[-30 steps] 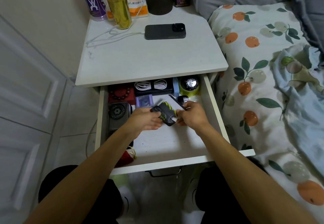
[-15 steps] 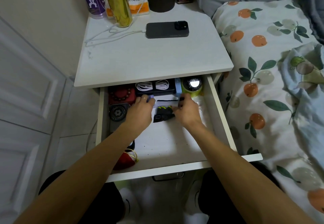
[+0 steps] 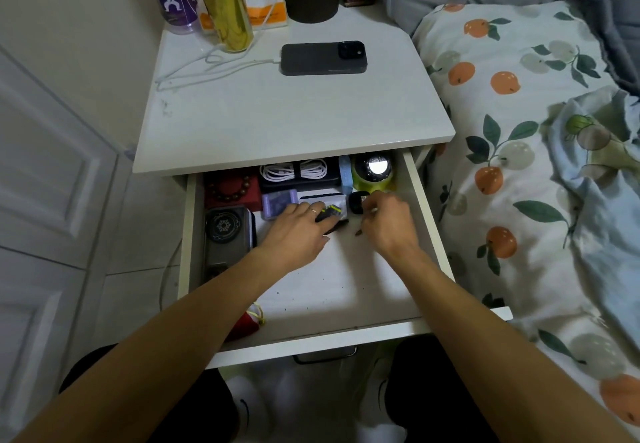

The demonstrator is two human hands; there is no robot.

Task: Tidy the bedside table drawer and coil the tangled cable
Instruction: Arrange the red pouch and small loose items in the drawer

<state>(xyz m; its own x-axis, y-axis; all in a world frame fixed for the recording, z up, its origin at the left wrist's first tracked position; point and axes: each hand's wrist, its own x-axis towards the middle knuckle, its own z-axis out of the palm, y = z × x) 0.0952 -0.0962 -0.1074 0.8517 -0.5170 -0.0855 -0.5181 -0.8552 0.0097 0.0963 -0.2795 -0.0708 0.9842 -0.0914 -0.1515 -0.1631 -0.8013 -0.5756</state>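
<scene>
Both my hands are in the open drawer (image 3: 420, 196) near its back edge: my left hand (image 3: 298, 231) lies flat, fingers straight, over the black-and-yellow pouch (image 3: 330, 212). My right hand (image 3: 389, 222) has its fingers curled by a small black thing (image 3: 356, 202) (can't tell if it's actually gripping it). The coiled white cable (image 3: 294, 169) sits at the back edge, well clear of the fingers.

White drawer (image 3: 424, 200), gold can (image 3: 225, 6), orange-patterned bedsheet (image 3: 502, 72).

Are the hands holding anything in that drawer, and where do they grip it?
The left hand rests on a black-and-yellow item; a grip cannot be told. The right hand seems to pinch a small black object at its near edge.
</scene>
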